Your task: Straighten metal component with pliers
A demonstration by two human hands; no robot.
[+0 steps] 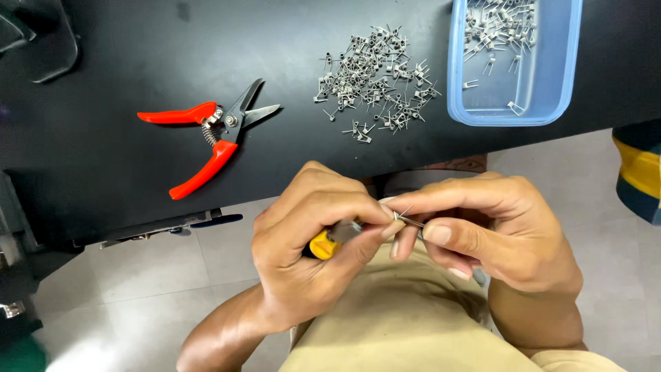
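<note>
Two hands work close together below the edge of a black table (103, 158). The left hand (310, 255) is curled tight around one yellow-handled tool (329, 242), its grey shaft running toward the other hand. The right hand (496, 234) pinches one small wire coil (407, 219) between thumb and forefinger, right at the tip of the tool, over the person's lap in tan trousers (406, 317). On the table lies one pair of red-handled snips (210, 134), blades slightly apart, well to the left of a loose heap of coils (375, 79). The heap holds several dozen of the same small grey wire coils with straight legs, too many and too tangled to count exactly. To the right of the heap stands one pale blue plastic tub (454, 83), rectangular with rounded corners. Inside it, more coils (499, 24) cluster at the far end, some dozens again, with three or four lying singly on the near part of its floor.
</note>
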